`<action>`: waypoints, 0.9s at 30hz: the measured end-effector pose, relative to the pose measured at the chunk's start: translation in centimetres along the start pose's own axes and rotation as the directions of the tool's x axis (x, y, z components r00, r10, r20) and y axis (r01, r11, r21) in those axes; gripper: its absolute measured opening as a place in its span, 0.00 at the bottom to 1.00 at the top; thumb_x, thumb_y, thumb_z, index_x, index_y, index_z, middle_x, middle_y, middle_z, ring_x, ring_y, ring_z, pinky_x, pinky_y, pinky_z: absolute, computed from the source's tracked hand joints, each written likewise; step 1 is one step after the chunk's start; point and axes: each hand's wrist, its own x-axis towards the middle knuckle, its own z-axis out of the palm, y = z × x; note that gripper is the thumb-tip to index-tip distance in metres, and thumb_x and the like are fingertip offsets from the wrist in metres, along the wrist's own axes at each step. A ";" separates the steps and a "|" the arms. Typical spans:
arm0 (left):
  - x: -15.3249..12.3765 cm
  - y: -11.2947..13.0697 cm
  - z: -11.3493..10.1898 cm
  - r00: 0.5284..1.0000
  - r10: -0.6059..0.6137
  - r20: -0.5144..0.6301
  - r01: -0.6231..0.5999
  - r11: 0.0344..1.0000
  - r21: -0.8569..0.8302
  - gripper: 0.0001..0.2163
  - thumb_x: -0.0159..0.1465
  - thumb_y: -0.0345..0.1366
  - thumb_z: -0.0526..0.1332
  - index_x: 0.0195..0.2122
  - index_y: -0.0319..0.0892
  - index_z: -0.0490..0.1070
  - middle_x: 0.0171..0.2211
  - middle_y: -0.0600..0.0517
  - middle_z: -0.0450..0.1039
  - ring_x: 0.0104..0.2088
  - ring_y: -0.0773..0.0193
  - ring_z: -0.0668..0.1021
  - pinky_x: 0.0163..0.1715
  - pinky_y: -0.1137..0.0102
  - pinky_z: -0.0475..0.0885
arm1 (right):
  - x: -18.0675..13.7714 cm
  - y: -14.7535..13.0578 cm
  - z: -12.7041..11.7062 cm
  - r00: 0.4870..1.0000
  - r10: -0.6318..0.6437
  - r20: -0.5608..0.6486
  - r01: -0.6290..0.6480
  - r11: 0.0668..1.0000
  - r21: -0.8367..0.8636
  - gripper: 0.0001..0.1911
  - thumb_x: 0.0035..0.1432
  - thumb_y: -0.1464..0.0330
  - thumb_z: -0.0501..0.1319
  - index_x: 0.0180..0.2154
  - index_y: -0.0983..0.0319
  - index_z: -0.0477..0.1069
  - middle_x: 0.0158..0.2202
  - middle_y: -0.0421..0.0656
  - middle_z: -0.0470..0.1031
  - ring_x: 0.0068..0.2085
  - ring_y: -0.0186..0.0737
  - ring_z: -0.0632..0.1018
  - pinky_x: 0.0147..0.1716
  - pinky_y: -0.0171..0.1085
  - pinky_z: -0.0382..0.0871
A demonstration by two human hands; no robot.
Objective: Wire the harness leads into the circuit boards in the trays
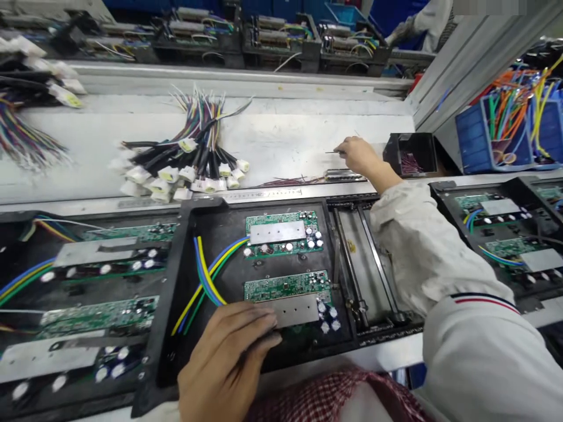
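My left hand (224, 357) closes its fingers and thumb on the left end of the lower green circuit board (285, 287), at its flat metal heat sink (299, 309). This board lies in a black tray (285, 351). Another circuit board (281, 234) sits above it, with blue, yellow and green wires (203, 275) leading off to the left. Further out, my right hand (358, 157) pinches a thin dark piece (335, 152) over the white bench; its exact kind is too small to tell. Just below that hand are a shiny metal bar (343, 174) and thin dark red wires (292, 180).
Cable bundles with white connectors (193, 152) lie on the bench. A black bin (413, 153) stands right of my right hand, near blue bins (497, 135) of coloured wires. More board trays (83, 281) sit left and right. A co-worker's gloved hand (402, 30) is at the back.
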 end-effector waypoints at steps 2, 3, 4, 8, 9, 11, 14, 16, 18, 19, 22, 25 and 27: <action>-0.4 -0.2 -0.1 1.000 -0.007 -0.024 0.008 1.000 0.014 0.09 0.56 0.21 0.63 0.37 0.37 0.73 0.33 0.53 0.76 0.38 0.72 0.77 0.46 0.79 0.72 | 1.2 0.5 0.4 1.000 0.021 0.017 -0.022 1.000 0.018 0.19 0.53 0.76 0.54 0.46 0.70 0.74 0.43 0.55 0.74 0.46 0.50 0.72 0.46 0.43 0.64; -0.6 -0.2 -0.1 0.999 -0.011 -0.035 0.012 1.000 0.024 0.08 0.56 0.22 0.63 0.37 0.38 0.73 0.33 0.53 0.76 0.37 0.72 0.77 0.47 0.80 0.71 | 1.5 0.9 0.3 0.999 0.030 0.021 -0.031 0.999 0.023 0.18 0.52 0.76 0.56 0.45 0.70 0.75 0.42 0.54 0.75 0.46 0.49 0.72 0.46 0.43 0.64; -0.8 -0.3 0.0 0.999 -0.014 -0.042 0.016 0.999 0.031 0.09 0.56 0.23 0.64 0.37 0.38 0.73 0.34 0.53 0.77 0.37 0.73 0.78 0.47 0.80 0.71 | 1.4 1.1 -0.1 0.999 0.041 0.019 -0.041 0.999 0.024 0.18 0.51 0.76 0.57 0.45 0.70 0.75 0.42 0.54 0.75 0.46 0.50 0.72 0.46 0.43 0.64; -1.3 -0.3 0.2 0.987 -0.149 -0.061 0.145 0.987 -0.061 0.11 0.54 0.23 0.65 0.37 0.41 0.74 0.36 0.54 0.78 0.38 0.72 0.79 0.45 0.80 0.73 | -2.8 -1.0 -3.7 0.993 0.075 -0.087 -0.069 0.995 0.072 0.19 0.55 0.71 0.58 0.48 0.71 0.72 0.48 0.55 0.73 0.49 0.50 0.72 0.49 0.46 0.65; -1.2 -0.2 0.3 0.970 -0.233 -0.064 0.225 0.968 -0.114 0.10 0.54 0.23 0.65 0.36 0.42 0.74 0.36 0.54 0.77 0.37 0.72 0.79 0.43 0.80 0.74 | -5.1 -2.7 -4.9 0.979 0.062 -0.195 -0.029 0.985 0.169 0.18 0.57 0.70 0.57 0.48 0.69 0.73 0.47 0.53 0.74 0.46 0.47 0.74 0.47 0.45 0.66; -1.1 0.1 0.3 0.892 -0.451 -0.020 0.427 0.858 -0.285 0.08 0.55 0.25 0.65 0.34 0.43 0.74 0.34 0.55 0.78 0.34 0.71 0.80 0.37 0.80 0.76 | -10.7 -7.2 -7.0 0.947 -0.070 -0.314 0.174 0.933 0.315 0.13 0.58 0.67 0.58 0.43 0.65 0.75 0.40 0.47 0.77 0.40 0.42 0.76 0.42 0.41 0.70; -1.0 0.6 0.4 0.725 -0.659 0.200 0.628 0.513 -0.585 0.05 0.56 0.31 0.65 0.34 0.41 0.72 0.28 0.55 0.78 0.28 0.67 0.80 0.28 0.76 0.78 | -19.4 -14.0 -8.5 0.855 -0.482 -0.189 0.509 0.712 0.485 0.10 0.59 0.68 0.59 0.41 0.64 0.73 0.35 0.43 0.77 0.35 0.36 0.77 0.36 0.34 0.71; -1.2 1.0 0.6 0.678 -0.657 0.330 0.659 0.346 -0.668 0.07 0.56 0.34 0.66 0.34 0.40 0.71 0.25 0.54 0.78 0.25 0.66 0.80 0.27 0.74 0.78 | -23.6 -17.3 -8.1 0.841 -0.516 -0.162 0.509 0.656 0.558 0.15 0.59 0.67 0.60 0.47 0.68 0.70 0.36 0.46 0.76 0.36 0.36 0.76 0.34 0.33 0.71; -1.7 1.5 0.8 0.681 -0.630 0.374 0.663 0.314 -0.680 0.08 0.55 0.35 0.67 0.33 0.38 0.71 0.22 0.54 0.76 0.22 0.67 0.79 0.25 0.75 0.77 | -25.9 -19.3 -7.0 0.855 -0.477 -0.204 0.494 0.627 0.602 0.19 0.58 0.66 0.61 0.49 0.69 0.67 0.37 0.47 0.75 0.37 0.36 0.76 0.35 0.33 0.71; -2.0 1.7 0.8 0.691 -0.615 0.379 0.663 0.330 -0.672 0.08 0.55 0.35 0.67 0.32 0.38 0.71 0.21 0.54 0.76 0.21 0.68 0.78 0.24 0.75 0.76 | -26.5 -19.9 -6.4 0.859 -0.456 -0.234 0.494 0.617 0.612 0.19 0.58 0.66 0.61 0.49 0.69 0.67 0.37 0.46 0.75 0.37 0.36 0.77 0.35 0.32 0.71; -3.1 1.9 0.1 0.744 -0.551 0.378 0.652 0.477 -0.589 0.06 0.58 0.35 0.64 0.32 0.38 0.72 0.21 0.54 0.75 0.20 0.69 0.77 0.22 0.76 0.74 | -27.5 -20.3 -5.9 0.872 -0.408 -0.269 0.484 0.644 0.592 0.12 0.59 0.68 0.61 0.45 0.64 0.70 0.35 0.43 0.76 0.35 0.34 0.77 0.34 0.31 0.71; -4.1 1.2 -1.6 0.873 -0.468 0.138 0.487 0.811 -0.325 0.05 0.59 0.34 0.63 0.35 0.40 0.74 0.29 0.52 0.77 0.28 0.68 0.78 0.29 0.74 0.75 | -28.7 -19.3 -6.9 0.931 -0.234 -0.280 0.358 0.737 0.573 0.09 0.57 0.69 0.62 0.42 0.58 0.72 0.34 0.39 0.78 0.33 0.35 0.78 0.32 0.32 0.72; -4.7 0.7 -2.5 0.956 -0.289 -0.045 0.288 0.957 -0.027 0.03 0.58 0.32 0.64 0.33 0.41 0.75 0.31 0.52 0.76 0.33 0.67 0.77 0.35 0.71 0.74 | -29.8 -18.5 -7.2 0.961 -0.051 -0.271 0.214 0.756 0.618 0.08 0.56 0.68 0.64 0.40 0.56 0.73 0.33 0.38 0.78 0.32 0.35 0.78 0.29 0.33 0.72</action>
